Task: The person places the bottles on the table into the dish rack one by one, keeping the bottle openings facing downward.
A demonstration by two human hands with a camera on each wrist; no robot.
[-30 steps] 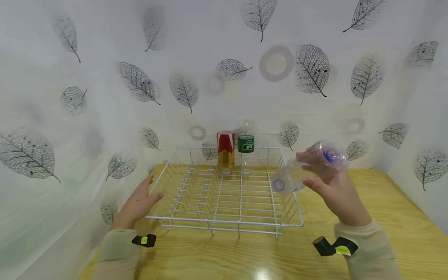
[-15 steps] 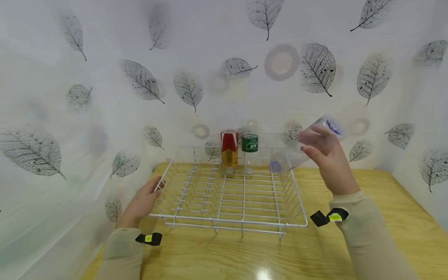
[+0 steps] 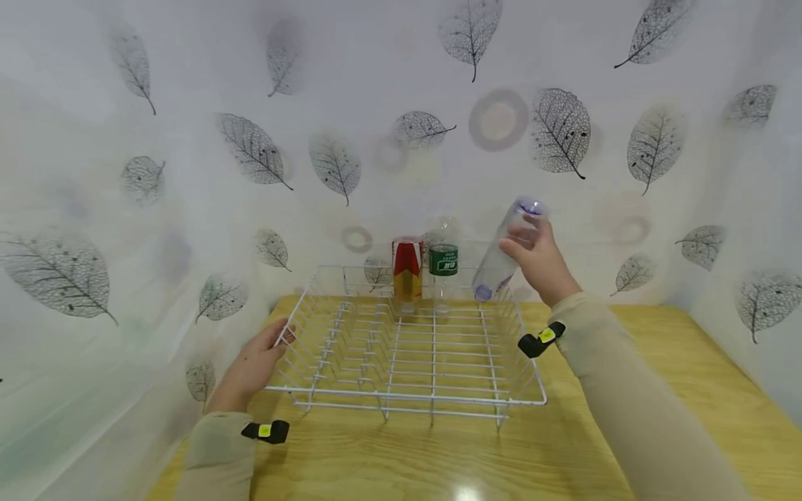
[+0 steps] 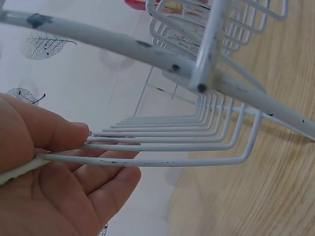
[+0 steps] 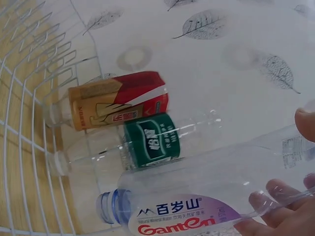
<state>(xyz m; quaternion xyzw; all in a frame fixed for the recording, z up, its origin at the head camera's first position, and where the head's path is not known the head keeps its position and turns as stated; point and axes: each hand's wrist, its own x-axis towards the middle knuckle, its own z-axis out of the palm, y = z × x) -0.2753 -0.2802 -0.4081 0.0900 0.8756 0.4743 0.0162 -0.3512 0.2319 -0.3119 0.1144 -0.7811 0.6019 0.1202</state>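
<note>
My right hand [image 3: 540,263] holds a clear plastic water bottle [image 3: 497,259] near its base. The bottle tilts neck-down over the back right of a white wire dish rack [image 3: 432,399]. In the right wrist view its blue neck and purple-and-white Ganten label [image 5: 182,215] show. On the rack's left side my left hand [image 3: 253,365] grips the rim wire; the left wrist view has the thumb on one side of the wires [image 4: 197,162] and fingers on the other. Upside down at the rack's back stand a red-and-gold bottle [image 3: 407,271] and a clear bottle with a green label [image 3: 443,260].
The rack stands on a wood-grain table [image 3: 351,452]. Upright wire dividers [image 3: 370,341] line its left half. A pale leaf-patterned sheet [image 3: 388,69] hangs close behind the rack and along both sides.
My right hand has carried the bottle left and over the rack, turning it from slanted to steeper, neck down. My left hand has closed on the rack's left rim.
</note>
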